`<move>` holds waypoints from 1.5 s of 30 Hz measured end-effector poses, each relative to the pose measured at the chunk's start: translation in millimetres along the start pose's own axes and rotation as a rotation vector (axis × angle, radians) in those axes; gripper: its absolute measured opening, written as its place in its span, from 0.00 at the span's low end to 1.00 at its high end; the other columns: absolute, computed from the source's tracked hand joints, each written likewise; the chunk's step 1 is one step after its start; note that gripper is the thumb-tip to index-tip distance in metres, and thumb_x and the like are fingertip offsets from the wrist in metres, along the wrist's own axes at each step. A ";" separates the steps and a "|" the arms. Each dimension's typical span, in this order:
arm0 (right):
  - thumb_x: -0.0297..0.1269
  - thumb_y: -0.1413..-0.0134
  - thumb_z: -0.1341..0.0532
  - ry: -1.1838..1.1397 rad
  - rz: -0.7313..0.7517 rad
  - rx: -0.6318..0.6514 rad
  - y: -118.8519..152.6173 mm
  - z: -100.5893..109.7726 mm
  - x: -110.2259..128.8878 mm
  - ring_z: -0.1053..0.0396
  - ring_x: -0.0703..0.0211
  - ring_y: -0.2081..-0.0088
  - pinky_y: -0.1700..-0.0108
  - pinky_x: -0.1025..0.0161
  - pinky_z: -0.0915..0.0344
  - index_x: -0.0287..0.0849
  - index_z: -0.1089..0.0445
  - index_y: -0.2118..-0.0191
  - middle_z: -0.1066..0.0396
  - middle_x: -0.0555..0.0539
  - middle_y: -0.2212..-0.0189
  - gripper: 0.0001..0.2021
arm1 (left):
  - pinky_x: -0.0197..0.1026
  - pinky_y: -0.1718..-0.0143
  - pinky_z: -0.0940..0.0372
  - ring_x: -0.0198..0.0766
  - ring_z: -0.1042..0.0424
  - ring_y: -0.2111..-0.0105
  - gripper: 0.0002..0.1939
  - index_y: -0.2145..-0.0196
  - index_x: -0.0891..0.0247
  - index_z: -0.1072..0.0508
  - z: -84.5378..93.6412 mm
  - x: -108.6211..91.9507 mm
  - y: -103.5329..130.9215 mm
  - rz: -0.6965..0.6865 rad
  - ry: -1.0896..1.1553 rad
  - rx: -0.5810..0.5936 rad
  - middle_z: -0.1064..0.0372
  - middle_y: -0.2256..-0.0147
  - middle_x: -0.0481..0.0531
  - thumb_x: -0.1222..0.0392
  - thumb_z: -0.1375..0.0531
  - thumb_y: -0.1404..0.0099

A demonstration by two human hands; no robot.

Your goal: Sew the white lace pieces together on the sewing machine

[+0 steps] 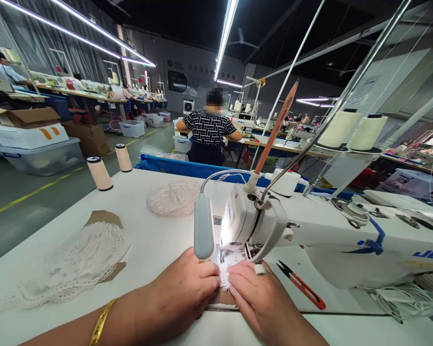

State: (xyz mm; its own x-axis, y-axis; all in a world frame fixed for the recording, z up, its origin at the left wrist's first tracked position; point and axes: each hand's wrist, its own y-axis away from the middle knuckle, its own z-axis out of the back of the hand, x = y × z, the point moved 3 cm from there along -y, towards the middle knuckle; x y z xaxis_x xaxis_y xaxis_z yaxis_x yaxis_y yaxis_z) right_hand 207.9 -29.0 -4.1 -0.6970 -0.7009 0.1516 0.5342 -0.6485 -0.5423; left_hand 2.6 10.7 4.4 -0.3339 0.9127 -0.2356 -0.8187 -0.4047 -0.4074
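Observation:
A strip of white lace (pixel 224 278) lies under the lit needle area of a white sewing machine (pixel 234 211). My left hand (pixel 180 290), fingers curled, grips the lace's left edge just in front of the presser foot. From the other side, my right hand (pixel 261 295) pinches the lace between thumb and fingers, close to the left fingertips. Brown card or fabric (pixel 222 299) shows below the lace between the hands. A grey lamp (pixel 204 228) on a bent metal neck hangs over the left knuckles. The needle tip is hard to make out in the glare.
Red-handled thread snips (pixel 305 287) lie right of my right hand. Lace pieces (pixel 75 262) rest on brown card at the left, with another lace pile (pixel 173 198) behind. Two thread cones (pixel 100 174) stand at the far-left edge. A co-worker (pixel 209 127) sits ahead.

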 end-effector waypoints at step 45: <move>0.29 0.30 0.45 0.062 -0.177 -0.002 -4.3 -15.5 -12.7 0.20 0.44 0.48 0.48 0.50 0.20 0.46 0.22 0.40 0.19 0.41 0.45 0.20 | 0.44 0.59 0.34 0.45 0.30 0.66 0.10 0.76 0.60 0.33 -20.4 80.2 -54.5 0.666 0.292 -0.183 0.32 0.71 0.50 0.62 0.35 0.43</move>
State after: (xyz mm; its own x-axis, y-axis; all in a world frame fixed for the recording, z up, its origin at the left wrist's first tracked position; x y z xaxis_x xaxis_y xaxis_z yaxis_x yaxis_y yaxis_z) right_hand 207.0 -12.7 -16.4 -0.8080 -0.5565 0.1936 0.3997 -0.7592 -0.5137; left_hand 30.0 104.8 -10.3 -0.5729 0.4296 -0.6980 -0.3875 -0.8924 -0.2311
